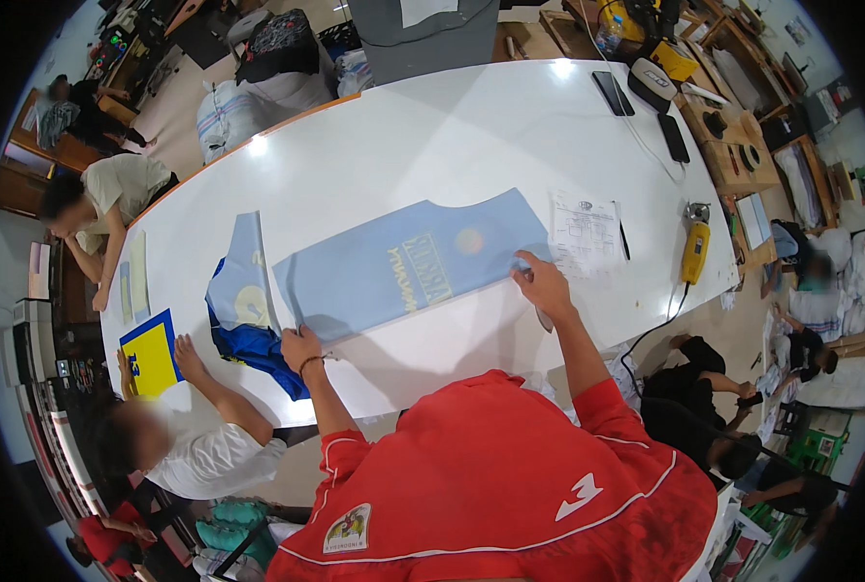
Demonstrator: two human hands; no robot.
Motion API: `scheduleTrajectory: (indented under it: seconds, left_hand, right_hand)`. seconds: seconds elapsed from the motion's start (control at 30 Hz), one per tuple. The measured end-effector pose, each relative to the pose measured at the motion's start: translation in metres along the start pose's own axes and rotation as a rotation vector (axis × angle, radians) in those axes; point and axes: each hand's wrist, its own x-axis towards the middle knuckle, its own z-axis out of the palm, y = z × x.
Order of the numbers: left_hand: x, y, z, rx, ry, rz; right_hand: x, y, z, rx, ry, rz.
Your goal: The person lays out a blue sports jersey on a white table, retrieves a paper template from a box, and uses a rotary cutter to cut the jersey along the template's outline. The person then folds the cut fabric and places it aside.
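- Light-blue cloth (355, 281): laid out on white desk (355, 145).
- Left hand (302, 349): grip pinching its near-left corner.
- Right hand (543, 286): grip pinching its right end.
- Blue cloth pile (269, 361): left of it, pale piece (239, 270) on top.
- Printed paper (584, 233), pen (624, 242): just right.
- Yellow corded tool (695, 252): farther right.
- Two phones (612, 94): far right corner.

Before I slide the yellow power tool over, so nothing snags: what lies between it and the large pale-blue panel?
In the head view, a printed paper sheet and a dark pen lie between the yellow power tool and the large pale-blue panel.
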Motion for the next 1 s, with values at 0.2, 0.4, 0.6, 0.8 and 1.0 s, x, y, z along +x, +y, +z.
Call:
scheduleTrajectory:
  seconds: [0.2,0.4,0.6,0.8,1.0]
  left_hand:
    - [-0.038,-0.017,-0.022,0.175,0.239,0.128]
    - [-0.031,0.012,0.005,-0.18,0.057,0.763]
    - [-0.027,0.026,0.024,-0.128,-0.017,0.794]
    - [-0.027,0.007,0.022,-0.022,0.04,0.644]
    - [-0.026,0.002,0.025,-0.031,0.07,0.6]
  right_hand:
    - [-0.031,-0.009,0.004,0.063,0.01,0.057]
    - [-0.025,0.005,0.016,0.192,0.259,0.231]
    - [0.005,0.032,0.021,0.209,0.409,0.401]
    - [0.011,0.035,0.022,0.146,0.389,0.406]
    - [0.0,0.039,0.026,0.088,0.425,0.189]
